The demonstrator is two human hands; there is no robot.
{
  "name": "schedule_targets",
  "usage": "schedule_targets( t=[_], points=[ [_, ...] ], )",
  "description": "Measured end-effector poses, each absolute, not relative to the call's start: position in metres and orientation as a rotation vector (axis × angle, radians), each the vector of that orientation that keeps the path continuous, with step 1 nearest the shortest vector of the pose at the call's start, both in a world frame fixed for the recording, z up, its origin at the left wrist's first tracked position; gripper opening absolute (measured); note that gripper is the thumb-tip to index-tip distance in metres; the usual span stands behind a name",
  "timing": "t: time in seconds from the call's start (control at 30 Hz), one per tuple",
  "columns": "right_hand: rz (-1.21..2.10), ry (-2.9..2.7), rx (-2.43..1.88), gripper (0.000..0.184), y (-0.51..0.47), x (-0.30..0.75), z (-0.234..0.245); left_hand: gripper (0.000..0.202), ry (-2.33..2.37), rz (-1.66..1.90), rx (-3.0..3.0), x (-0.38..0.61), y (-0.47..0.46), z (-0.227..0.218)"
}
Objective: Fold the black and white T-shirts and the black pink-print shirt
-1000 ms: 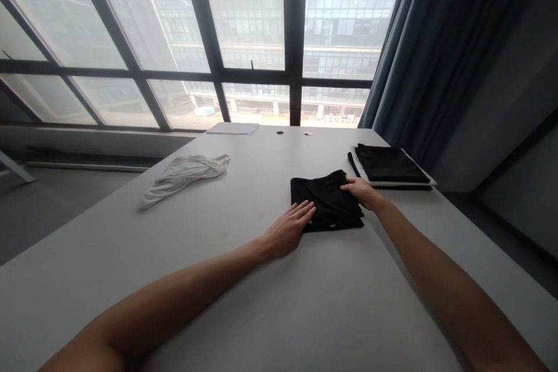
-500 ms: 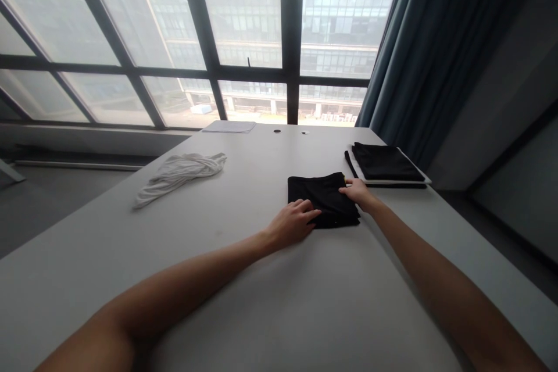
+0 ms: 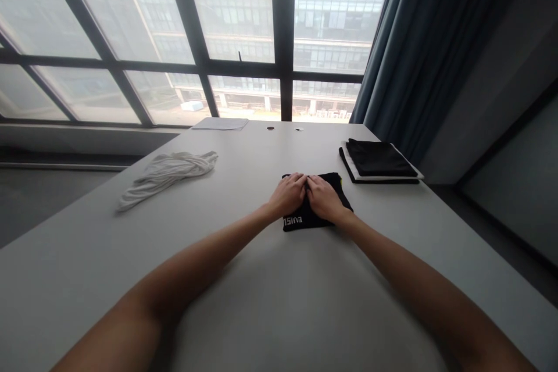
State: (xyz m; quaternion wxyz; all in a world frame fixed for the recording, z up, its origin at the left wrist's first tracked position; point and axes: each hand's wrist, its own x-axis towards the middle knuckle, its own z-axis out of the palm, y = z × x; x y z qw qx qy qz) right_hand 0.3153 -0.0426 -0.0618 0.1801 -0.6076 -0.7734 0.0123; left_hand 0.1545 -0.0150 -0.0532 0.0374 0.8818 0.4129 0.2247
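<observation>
Rested left hand (image 3: 288, 194) and right hand (image 3: 323, 196) side by side, palms down, on the folded black garment (image 3: 311, 221) on the white table (image 3: 248, 186), between crumpled white cloth (image 3: 170, 173) and the folded stack (image 3: 379, 160), but could not tell pinching from mere pressing in either.

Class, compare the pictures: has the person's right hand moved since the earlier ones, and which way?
Yes. The right hand has moved left, farther from the folded stack, going from the black cloth's right edge toward its middle.

Head view, forward and down across table (image 3: 248, 174)
</observation>
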Motion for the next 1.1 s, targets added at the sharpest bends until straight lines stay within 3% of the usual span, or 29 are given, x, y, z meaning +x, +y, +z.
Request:
schedule_targets(
  t=[0.17, 0.33, 0.57, 0.8, 1.1],
  points=[
    [0.112, -2.271, -1.869, 0.06, -0.023, 0.339, -0.087, 0.055, 1.372, 0.3, 2.707, 0.155, 0.001, -0.088],
    [0.149, -2.11, -2.02, 0.062, -0.005, 0.377, -0.087, 0.056, 1.361, 0.303, 2.715, 0.154, 0.002, -0.084],
    [0.018, -2.044, -1.944, 0.049, -0.012, 0.366, -0.079, 0.06, 1.117, 0.347, 2.822, 0.171, -0.029, -0.074],
    [0.095, -2.197, -1.757, 0.05, -0.017, 0.37, -0.089, 0.07, 1.106, 0.266, 2.871, 0.172, -0.043, -0.087],
    [0.026, -1.847, -1.723, 0.044, -0.015, 0.409, -0.083, 0.069, 1.113, 0.255, 2.819, 0.171, -0.043, -0.081]
  ],
)
